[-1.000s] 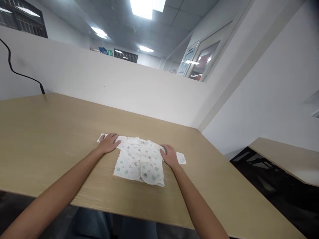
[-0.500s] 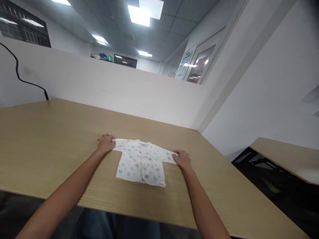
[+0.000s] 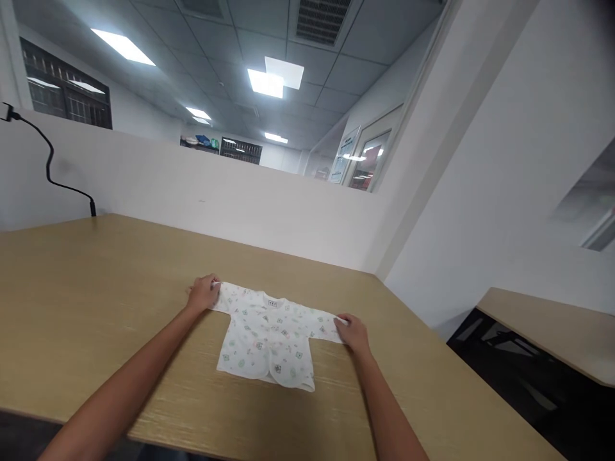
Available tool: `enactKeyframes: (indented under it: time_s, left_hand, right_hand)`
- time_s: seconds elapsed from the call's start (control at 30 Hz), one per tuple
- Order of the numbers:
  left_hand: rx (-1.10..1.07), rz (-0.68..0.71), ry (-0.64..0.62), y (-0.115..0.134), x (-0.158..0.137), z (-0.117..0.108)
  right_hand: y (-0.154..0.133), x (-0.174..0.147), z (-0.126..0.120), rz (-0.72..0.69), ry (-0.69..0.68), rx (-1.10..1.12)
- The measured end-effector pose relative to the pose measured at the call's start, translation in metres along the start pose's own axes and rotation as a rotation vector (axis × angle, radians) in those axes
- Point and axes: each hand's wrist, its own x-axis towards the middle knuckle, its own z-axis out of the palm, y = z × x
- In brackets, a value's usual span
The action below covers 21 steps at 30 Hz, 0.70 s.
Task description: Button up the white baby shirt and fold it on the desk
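Observation:
A small white baby shirt (image 3: 266,336) with a print of little green, grey and pink figures lies spread on the wooden table (image 3: 158,384). Its neck, with a dark label, points away from me and its rounded front hems point toward me. At the end of the left-hand sleeve, my left hand (image 3: 203,294) is closed on the cuff. My right hand (image 3: 353,331) pinches the cuff of the other sleeve. Both sleeves are drawn out sideways between the hands. The fingertips are partly hidden by the hands and fabric.
A white partition (image 3: 230,211) runs along the table's back edge and meets a wall on the right. A black flexible stand (image 3: 50,168) rises at the back left corner. Another table (image 3: 542,320) stands to the right beyond a gap.
The view has tilted up, so everything sits lower in the picture. Both hands now pinch the cuffs, and the sleeves look straighter and more stretched out than before.

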Motion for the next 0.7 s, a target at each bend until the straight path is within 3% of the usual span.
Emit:
enactKeyframes:
  time_s: [0.13, 0.27, 0.4, 0.53, 0.7]
  left_hand:
    - [-0.151, 0.15, 0.137, 0.018, 0.031, -0.02]
    - [-0.289, 0.283, 0.36, 0.043, 0.057, -0.066]
    - [-0.456, 0.373, 0.525, 0.05, 0.052, -0.096]
    - [-0.575, 0.249, 0.514, 0.027, 0.022, -0.073]
    - [-0.618, 0.141, 0.236, -0.009, -0.005, -0.031]
  right_hand:
    - [-0.035, 0.019, -0.019, -0.054, 0.274, 0.218]
    - [-0.077, 0.033, -0.048, -0.116, 0.571, 0.384]
    - [-0.093, 0.027, -0.059, -0.231, 0.794, 0.468]
    - [-0.079, 0.009, -0.036, -0.159, 0.736, 0.517]
    - [-0.047, -0.006, -0.006, -0.127, 0.463, 0.517]
